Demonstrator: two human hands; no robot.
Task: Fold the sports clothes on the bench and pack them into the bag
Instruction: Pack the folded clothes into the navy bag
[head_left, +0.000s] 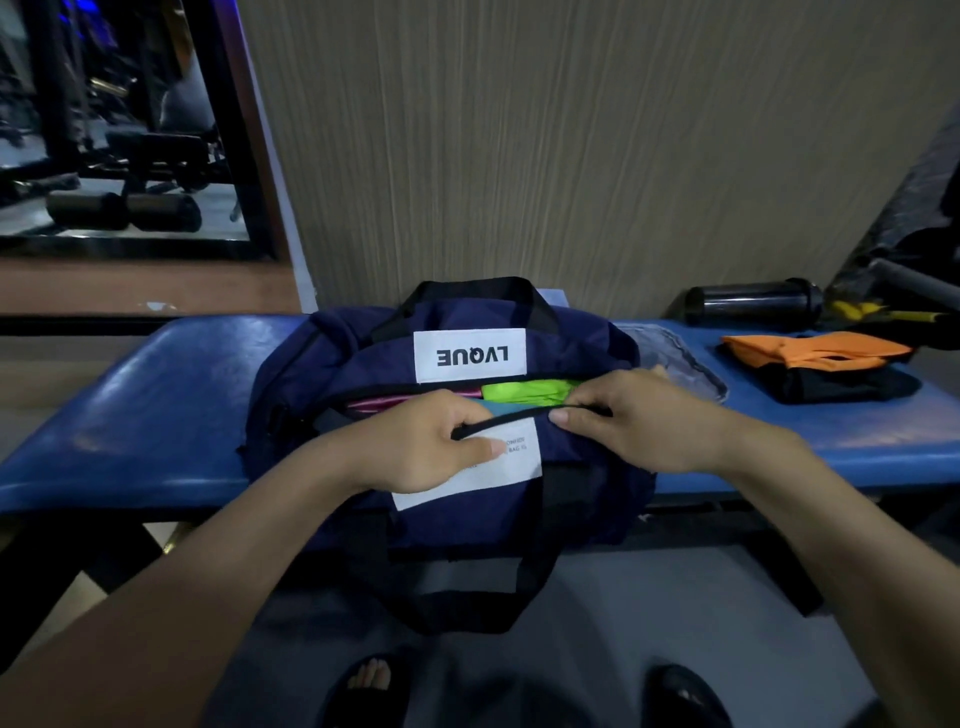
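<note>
A navy duffel bag (587, 499) with white labels lies on the blue padded bench (156, 395). Its top opening is partly open, showing a neon green garment (524, 391), a pink one (395, 402) and a bit of teal cloth. My left hand (426, 447) grips the near black edge of the opening. My right hand (634, 421) pinches the same edge a little farther right. On the bench to the right lies a folded orange garment (815, 351) on top of a black one (841, 387).
A pale denim piece (670, 353) peeks out behind the bag. A dark bottle (753, 301) lies at the bench's back right near yellow-and-black gear. A wood-grain wall stands behind, a mirror at left. My sandalled feet are on the floor below.
</note>
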